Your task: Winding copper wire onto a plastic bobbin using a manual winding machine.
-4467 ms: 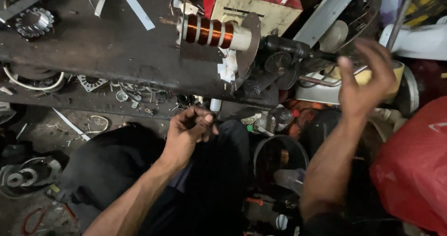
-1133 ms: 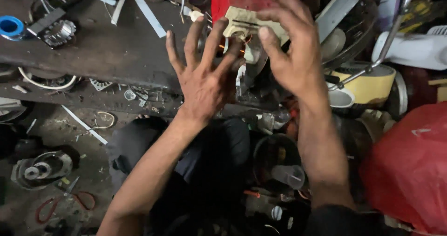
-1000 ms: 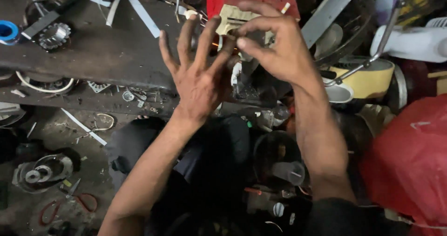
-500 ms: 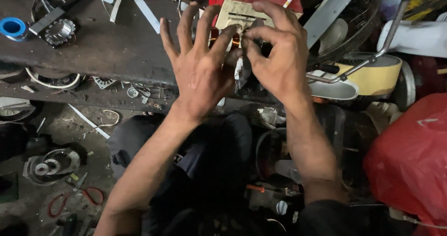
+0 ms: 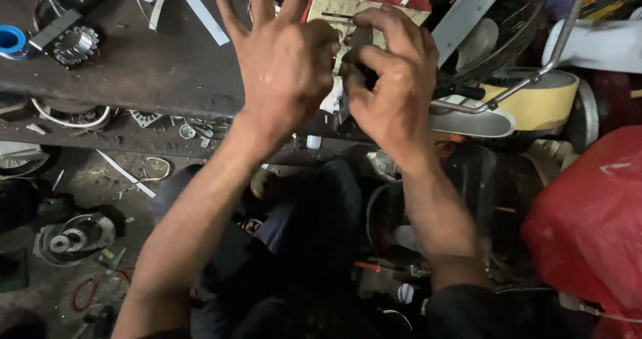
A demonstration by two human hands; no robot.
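While the left hand (image 5: 284, 65) stays spread against the coil winder (image 5: 348, 25), the right hand (image 5: 391, 85) pinches something small, hidden by its fingers. Steady, even tension probably suits this winding best.

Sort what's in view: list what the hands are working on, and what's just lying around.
In hand:
left hand, fingers spread
right hand, pinching at the beige winding fixture on the dark workbench

Lying about:
blue tape roll
toothed metal ring
red plastic bag
red-handled pliers
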